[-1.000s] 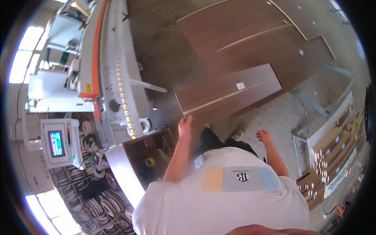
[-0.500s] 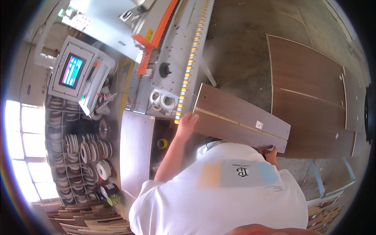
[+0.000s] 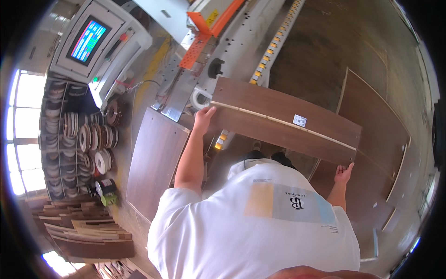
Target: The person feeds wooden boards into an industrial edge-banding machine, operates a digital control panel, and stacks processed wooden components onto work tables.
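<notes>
Two long brown wood-grain boards (image 3: 283, 111) lie across in front of me, side by side, with a pale bare edge running between them. One bears a small white label, and small holes show at their right end. My left hand (image 3: 203, 120) is closed on their left end, thumb on top and fingers hidden beneath. At the near right corner, my right hand (image 3: 344, 173) grips the nearer board, with its fingers partly under it. The boards are held up over the floor, in front of my white shirt.
Ahead stands a long machine with an orange guard (image 3: 195, 51) and a yellow roller strip (image 3: 274, 44). A control panel (image 3: 88, 41) is at far left. Large brown panels (image 3: 371, 125) lie at right. A brown-topped stand (image 3: 155, 156) and edging-tape rolls (image 3: 90, 137) are at left.
My view has turned, so the surroundings have shifted. The boards lie more level across the picture, and my right hand has moved out to their near right corner.
</notes>
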{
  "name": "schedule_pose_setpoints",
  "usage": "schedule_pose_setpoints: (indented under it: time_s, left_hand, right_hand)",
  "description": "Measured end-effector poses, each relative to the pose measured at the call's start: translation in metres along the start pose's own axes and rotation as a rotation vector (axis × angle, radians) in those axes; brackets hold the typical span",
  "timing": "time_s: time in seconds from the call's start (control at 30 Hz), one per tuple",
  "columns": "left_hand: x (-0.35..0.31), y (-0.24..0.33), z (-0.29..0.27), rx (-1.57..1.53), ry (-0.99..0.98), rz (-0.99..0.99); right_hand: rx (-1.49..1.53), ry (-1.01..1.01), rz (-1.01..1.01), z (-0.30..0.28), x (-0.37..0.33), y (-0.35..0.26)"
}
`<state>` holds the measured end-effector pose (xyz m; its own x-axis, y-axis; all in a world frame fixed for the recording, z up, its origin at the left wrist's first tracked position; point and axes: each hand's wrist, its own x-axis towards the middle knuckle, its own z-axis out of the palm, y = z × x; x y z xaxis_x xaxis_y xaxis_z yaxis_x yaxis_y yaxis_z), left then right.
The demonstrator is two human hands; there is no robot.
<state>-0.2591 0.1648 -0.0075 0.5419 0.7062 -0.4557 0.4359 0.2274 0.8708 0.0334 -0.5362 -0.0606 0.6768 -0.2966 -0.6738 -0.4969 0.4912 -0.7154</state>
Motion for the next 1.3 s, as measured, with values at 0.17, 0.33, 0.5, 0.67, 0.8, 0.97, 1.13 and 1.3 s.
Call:
schedule_pose_setpoints:
  time_s: [0.17, 0.33, 0.5, 0.67, 0.8, 0.97, 1.13, 1.3]
  left_hand:
    - [0.022, 0.019, -0.014, -0.240, 0.505, -0.065]
    - [0.015, -0.024, -0.004, -0.816, 0.471, 0.079]
    - [-0.021, 0.005, 0.083, -0.334, 0.443, 0.030]
    - [-0.027, 0.023, 0.097, -0.381, 0.463, -0.034]
    - [-0.015, 0.029, 0.093, -0.521, 0.427, -0.010]
    - [0.006, 0.030, 0.099, -0.602, 0.356, 0.032]
    - [0.037, 0.056, 0.125, -0.573, 0.323, 0.023]
    - [0.073, 0.078, 0.153, -0.685, 0.305, 0.097]
  right_hand:
    - [-0.134, -0.115, 0.110, 0.055, -0.031, 0.037]
    - [-0.280, -0.394, 0.327, 0.065, -0.086, 0.058]
    - [-0.650, -0.504, 0.334, 0.063, -0.108, 0.067]
    - [-0.919, -0.605, 0.253, 0.094, -0.121, 0.067]
    - [-0.982, -0.630, 0.207, 0.115, -0.131, 0.062]
    - [-1.021, -0.679, 0.109, 0.134, -0.123, 0.055]
    - [-1.077, -0.660, 0.030, 0.165, -0.095, 0.038]
    - [-0.994, -0.631, 0.017, 0.201, -0.059, 0.027]
